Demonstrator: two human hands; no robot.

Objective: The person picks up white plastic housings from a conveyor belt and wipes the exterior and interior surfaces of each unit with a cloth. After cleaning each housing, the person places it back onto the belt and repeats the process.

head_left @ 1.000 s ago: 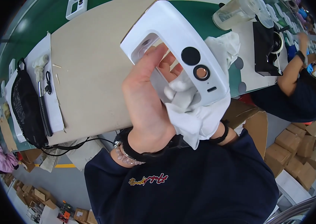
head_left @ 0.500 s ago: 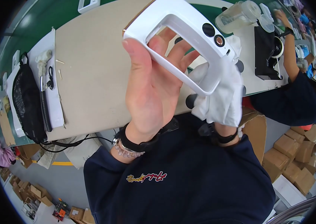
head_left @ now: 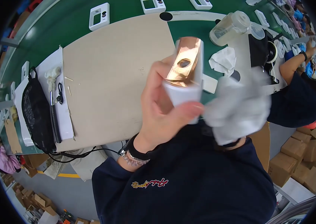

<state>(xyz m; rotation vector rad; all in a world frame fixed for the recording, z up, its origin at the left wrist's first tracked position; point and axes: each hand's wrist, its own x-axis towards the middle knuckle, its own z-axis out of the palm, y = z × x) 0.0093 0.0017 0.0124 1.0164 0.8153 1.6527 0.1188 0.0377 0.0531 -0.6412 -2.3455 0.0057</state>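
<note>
Above the right part of the beige tabletop (head_left: pixel 105 82), one white device (head_left: pixel 184 74) is standing nearly upright in the left hand (head_left: pixel 158 115), whose thumb and fingers are closing round its sides. Its coppery end face, pierced by one round hole, is pointing upward. The right hand is hiding under one large white cloth (head_left: pixel 238 108), which is showing as a blur just beside the device; whether that hand is clenched on the cloth, one cannot tell.

Three similar white frames (head_left: pixel 99 16) are lying along the far green strip, two being cut by the picture's upper edge. A second, smaller white cloth (head_left: pixel 223 59) is resting crumpled on the green area, near one clear plastic bottle (head_left: pixel 225 31). One pale slab (head_left: pixel 209 84) is lying behind the device, which is partly blocking it. Two dark discs (head_left: pixel 166 16) are sitting on the surface, one at the far rim, the other beside the smaller cloth.

On the left, one black pouch (head_left: pixel 36 112), one wrapped-tip stick (head_left: pixel 54 115) and one small black cable (head_left: pixel 59 95) are lying on white sheets, with two cotton swabs (head_left: pixel 69 90) nearby. To the right, one co-worker's dark sleeve (head_left: pixel 296 104) is reaching in beside the tabletop, above several cardboard boxes (head_left: pixel 294 143).
</note>
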